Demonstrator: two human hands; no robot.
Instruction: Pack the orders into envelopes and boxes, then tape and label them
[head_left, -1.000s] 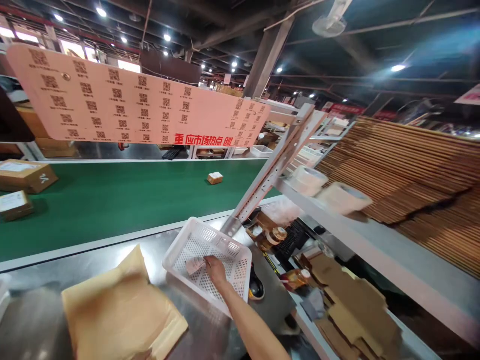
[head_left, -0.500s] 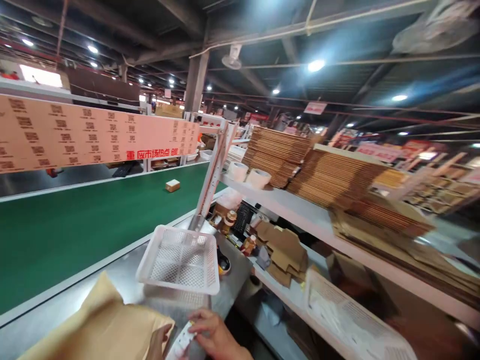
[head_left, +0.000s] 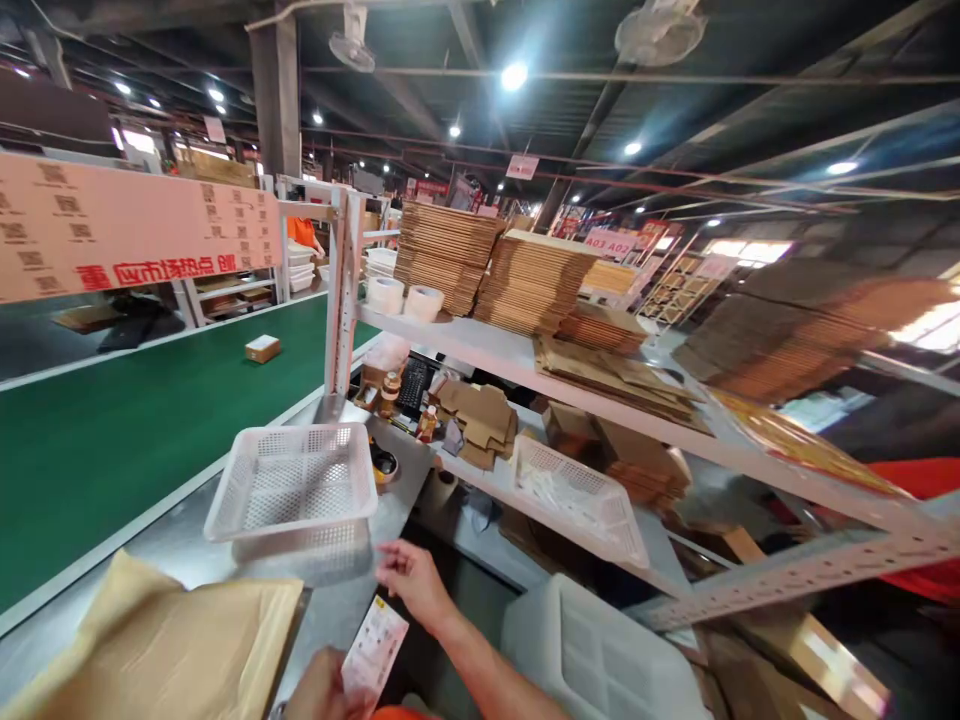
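Green conv. belt (head_left: 150, 450), cardbd stacks (head_left: 532, 285), tape rolls (head_left: 405, 298)

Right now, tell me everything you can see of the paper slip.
The paper slip is a small white sheet printed with text and red and yellow marks, too small to read. It stands tilted, its lower end held by the left hand, upper end free; the right hand is near, apparently not touching.

A steel bench (head_left: 176, 530) carries a white plastic basket (head_left: 289, 485) and a kraft mailer (head_left: 157, 640). Beside it, a green conveyor (head_left: 135, 460) bears one small box (head_left: 262, 348), while a white shelf (head_left: 525, 362) holds tape rolls (head_left: 397, 297) and stacked flattened cardboard (head_left: 450, 258).
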